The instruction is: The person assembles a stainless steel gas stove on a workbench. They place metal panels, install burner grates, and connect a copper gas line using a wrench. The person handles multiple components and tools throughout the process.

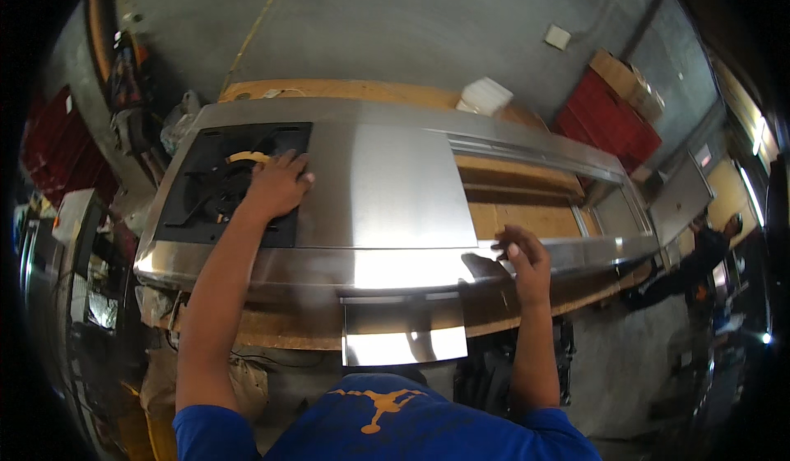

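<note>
A long stainless steel counter (395,185) lies in front of me, with a square black gas burner (193,189) set into its left end. My left hand (278,186) lies over the right part of the burner with its fingers spread, near the brass-coloured burner ring (247,157). Above the counter's front edge, beside the rectangular opening on the right, I hold my right hand (527,264) with loosely bent fingers, apart from each other. Nothing shows in it, and its dark reflection appears on the steel. A shiny steel panel (403,329) juts out below the front edge, close to my body.
Wooden boards (518,218) show through the counter's opening. Behind it are a white block (485,96) and a red crate (607,118) with a cardboard box (625,83) on top. Another person (699,251) is at the far right. A plastic bag (183,120) sits by the left corner.
</note>
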Action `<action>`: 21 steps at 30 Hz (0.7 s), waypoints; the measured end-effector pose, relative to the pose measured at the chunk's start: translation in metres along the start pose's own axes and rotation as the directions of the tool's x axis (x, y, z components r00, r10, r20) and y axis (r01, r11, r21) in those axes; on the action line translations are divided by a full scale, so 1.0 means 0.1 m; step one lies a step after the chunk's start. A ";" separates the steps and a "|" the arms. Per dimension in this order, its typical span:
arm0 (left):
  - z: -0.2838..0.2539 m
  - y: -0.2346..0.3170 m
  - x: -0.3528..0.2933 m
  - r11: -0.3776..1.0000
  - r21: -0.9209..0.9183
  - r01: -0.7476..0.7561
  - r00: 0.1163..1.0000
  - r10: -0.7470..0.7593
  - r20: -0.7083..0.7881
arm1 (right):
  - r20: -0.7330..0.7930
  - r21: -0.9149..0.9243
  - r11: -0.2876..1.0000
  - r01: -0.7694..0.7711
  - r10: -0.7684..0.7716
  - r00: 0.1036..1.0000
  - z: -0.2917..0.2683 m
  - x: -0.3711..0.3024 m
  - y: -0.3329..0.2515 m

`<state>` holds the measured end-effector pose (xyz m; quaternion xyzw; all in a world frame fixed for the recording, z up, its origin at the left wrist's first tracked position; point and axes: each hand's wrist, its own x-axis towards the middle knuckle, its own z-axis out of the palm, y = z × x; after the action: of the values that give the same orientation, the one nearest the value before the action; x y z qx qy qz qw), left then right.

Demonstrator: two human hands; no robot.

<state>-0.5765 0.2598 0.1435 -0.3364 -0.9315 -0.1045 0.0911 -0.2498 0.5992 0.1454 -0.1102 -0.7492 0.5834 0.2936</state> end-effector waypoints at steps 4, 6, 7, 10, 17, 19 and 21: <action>0.02 0.02 0.04 0.992 0.127 0.003 0.997 -0.013 0.081 | -0.204 -0.007 0.995 -0.102 0.099 0.974 -0.18 -0.45 -0.02; 0.01 0.02 0.06 0.995 0.100 -0.013 0.996 0.003 0.092 | -0.237 -0.054 0.996 -0.066 0.052 0.970 -0.26 -0.51 -0.03; 0.00 0.02 0.06 0.996 0.094 -0.001 0.994 -0.009 0.111 | -0.271 -0.081 0.993 -0.089 0.064 0.960 -0.31 -0.53 -0.02; 0.01 0.02 0.06 0.993 0.113 -0.020 0.997 0.011 0.080 | 0.039 -0.274 0.942 -0.195 0.214 0.976 -0.43 -0.71 0.14; 0.10 -0.05 0.07 1.000 -0.018 -0.016 0.998 0.015 -0.065 | -0.002 -0.670 0.555 -0.494 0.664 0.748 -0.12 -1.40 1.56; 0.12 -0.08 0.08 1.000 -0.017 -0.006 0.999 0.005 -0.047 | -0.059 -0.724 0.547 -0.421 0.558 0.827 -0.04 -1.61 1.83; 0.13 -0.10 0.10 0.999 -0.035 -0.021 0.998 0.020 -0.054 | -0.133 -0.724 0.530 -0.442 0.522 0.842 -0.01 -1.71 1.98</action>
<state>-0.5923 0.2614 0.1324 -0.3445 -0.9232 -0.1289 0.1112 -0.1471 0.5720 -0.0940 -0.3910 -0.8709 0.2974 0.0139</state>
